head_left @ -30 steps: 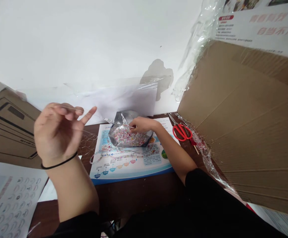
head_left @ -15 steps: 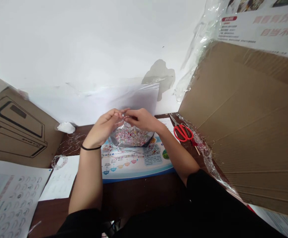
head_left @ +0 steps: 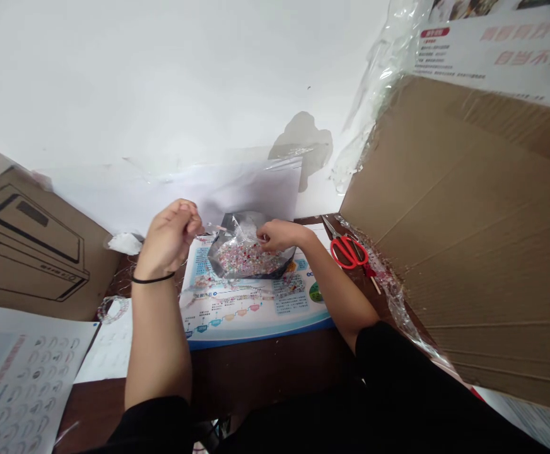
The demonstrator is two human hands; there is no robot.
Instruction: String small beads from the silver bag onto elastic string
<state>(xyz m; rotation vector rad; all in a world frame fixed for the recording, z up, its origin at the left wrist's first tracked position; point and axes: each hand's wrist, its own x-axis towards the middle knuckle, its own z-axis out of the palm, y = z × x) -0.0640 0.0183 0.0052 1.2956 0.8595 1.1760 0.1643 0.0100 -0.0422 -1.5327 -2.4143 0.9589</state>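
Head-worn view, facing forward, tilted down

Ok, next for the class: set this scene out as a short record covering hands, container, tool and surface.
Left hand: raised left of the bag, fingers curled; grip unclear
Right hand: at the bag, by the beads; grip unclear
Container: open bag holding mixed-colour beads
Tool: red-handled scissors, by the right edge of the printed sheet
Surface: dark brown table, printed sheet under the bag

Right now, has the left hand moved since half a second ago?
Yes: the left hand has moved leftward, farther from the red-handled scissors.
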